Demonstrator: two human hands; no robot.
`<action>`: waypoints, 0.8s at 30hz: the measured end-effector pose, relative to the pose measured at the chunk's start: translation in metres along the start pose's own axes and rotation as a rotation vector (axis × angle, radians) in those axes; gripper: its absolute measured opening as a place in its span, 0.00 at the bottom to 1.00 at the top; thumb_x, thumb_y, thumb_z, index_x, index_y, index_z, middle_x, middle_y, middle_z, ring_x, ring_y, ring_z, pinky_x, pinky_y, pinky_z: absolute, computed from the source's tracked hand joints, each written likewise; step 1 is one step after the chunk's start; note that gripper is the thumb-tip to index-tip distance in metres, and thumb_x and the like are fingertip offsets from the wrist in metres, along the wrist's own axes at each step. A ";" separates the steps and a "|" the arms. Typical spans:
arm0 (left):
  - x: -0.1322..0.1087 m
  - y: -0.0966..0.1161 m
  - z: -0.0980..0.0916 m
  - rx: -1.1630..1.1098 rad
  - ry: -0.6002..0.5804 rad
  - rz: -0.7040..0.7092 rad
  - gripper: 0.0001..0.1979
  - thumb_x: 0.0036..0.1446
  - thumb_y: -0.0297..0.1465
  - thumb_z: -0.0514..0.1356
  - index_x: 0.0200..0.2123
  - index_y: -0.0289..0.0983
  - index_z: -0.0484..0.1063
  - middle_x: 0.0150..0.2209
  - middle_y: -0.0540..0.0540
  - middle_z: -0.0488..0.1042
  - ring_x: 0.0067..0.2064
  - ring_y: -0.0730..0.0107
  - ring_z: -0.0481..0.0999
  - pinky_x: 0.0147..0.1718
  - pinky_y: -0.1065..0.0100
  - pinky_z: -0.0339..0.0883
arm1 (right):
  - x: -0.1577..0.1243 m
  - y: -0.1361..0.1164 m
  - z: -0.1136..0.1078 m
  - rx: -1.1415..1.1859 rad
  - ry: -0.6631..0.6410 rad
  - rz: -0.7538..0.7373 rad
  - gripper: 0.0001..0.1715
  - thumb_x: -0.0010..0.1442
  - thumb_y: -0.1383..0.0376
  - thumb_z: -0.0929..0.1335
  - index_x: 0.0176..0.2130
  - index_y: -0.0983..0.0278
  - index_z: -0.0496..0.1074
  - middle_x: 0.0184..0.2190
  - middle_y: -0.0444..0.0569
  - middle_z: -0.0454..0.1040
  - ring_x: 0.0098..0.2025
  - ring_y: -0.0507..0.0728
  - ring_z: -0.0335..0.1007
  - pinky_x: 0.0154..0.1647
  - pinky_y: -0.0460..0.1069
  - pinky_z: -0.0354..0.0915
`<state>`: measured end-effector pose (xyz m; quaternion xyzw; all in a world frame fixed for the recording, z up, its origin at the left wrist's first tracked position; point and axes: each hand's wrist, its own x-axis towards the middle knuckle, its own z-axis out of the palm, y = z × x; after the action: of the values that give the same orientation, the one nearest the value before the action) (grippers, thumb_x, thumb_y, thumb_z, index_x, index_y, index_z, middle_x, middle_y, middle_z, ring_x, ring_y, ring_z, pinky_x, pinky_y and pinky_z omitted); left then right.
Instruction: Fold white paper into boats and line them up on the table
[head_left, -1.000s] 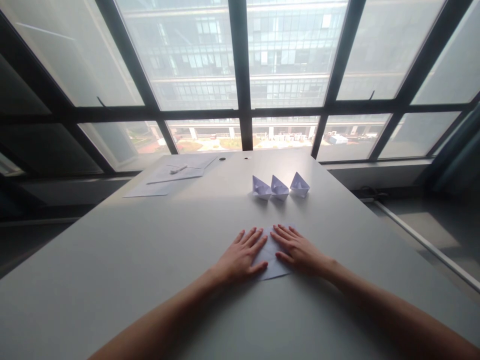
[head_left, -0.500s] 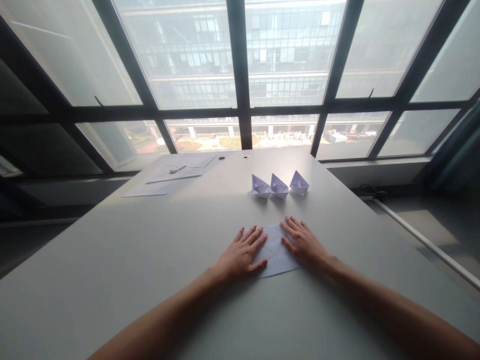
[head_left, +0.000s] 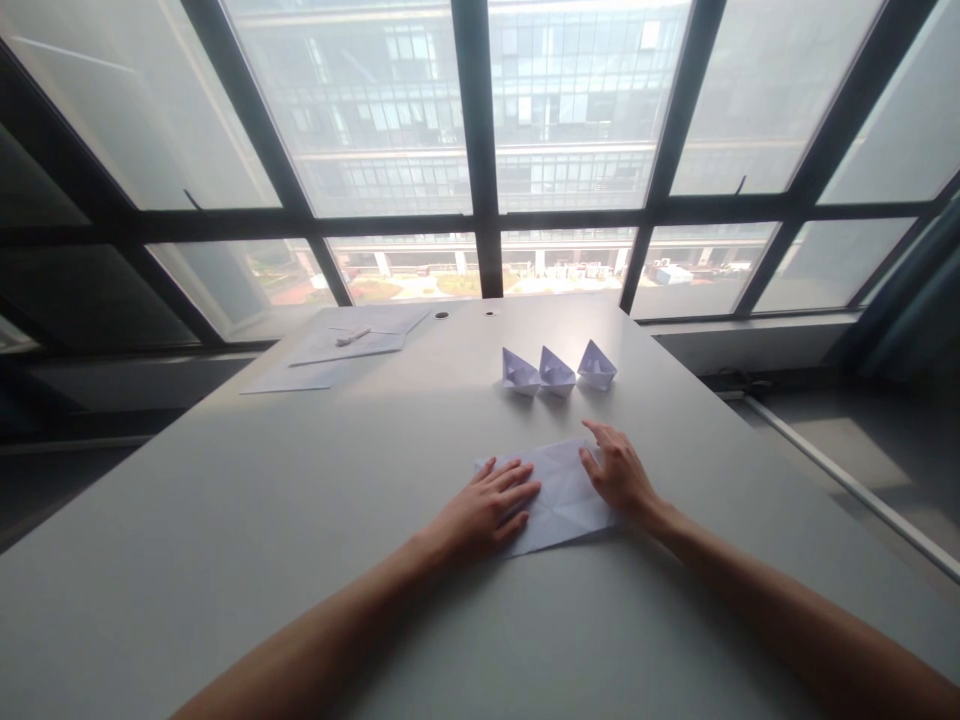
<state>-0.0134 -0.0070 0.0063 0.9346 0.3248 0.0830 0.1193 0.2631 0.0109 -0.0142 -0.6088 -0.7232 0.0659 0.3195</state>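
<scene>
A creased sheet of white paper lies on the table between my hands. My left hand rests flat on its left part, fingers stretched out and slightly apart. Over the right side of the sheet is my right hand, its index finger extended and thumb apart, the other fingers curled. I cannot tell whether its fingertips touch the paper. Just beyond the sheet stand three folded paper boats, a left one, a middle one and a right one.
The white table reaches to the window frame. At its far left lie paper sheets with a small white tool on top. Two round holes are near the far edge. A pale rail runs along the floor at right.
My right hand has lifted from lying flat, its fingers now partly curled. More of the sheet shows on the right and at the upper left. My left hand stays nearly in place.
</scene>
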 end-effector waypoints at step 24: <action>-0.002 0.006 -0.003 0.065 0.117 -0.041 0.22 0.67 0.39 0.56 0.63 0.51 0.66 0.64 0.42 0.63 0.63 0.48 0.62 0.61 0.45 0.55 | 0.003 -0.014 -0.012 0.807 0.065 0.046 0.24 0.65 0.53 0.65 0.55 0.63 0.68 0.46 0.55 0.75 0.36 0.56 0.73 0.27 0.49 0.71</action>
<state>-0.0123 -0.0127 0.0101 0.9247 0.3526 0.1245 0.0713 0.2577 0.0065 0.0036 -0.4522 -0.6150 0.3324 0.5538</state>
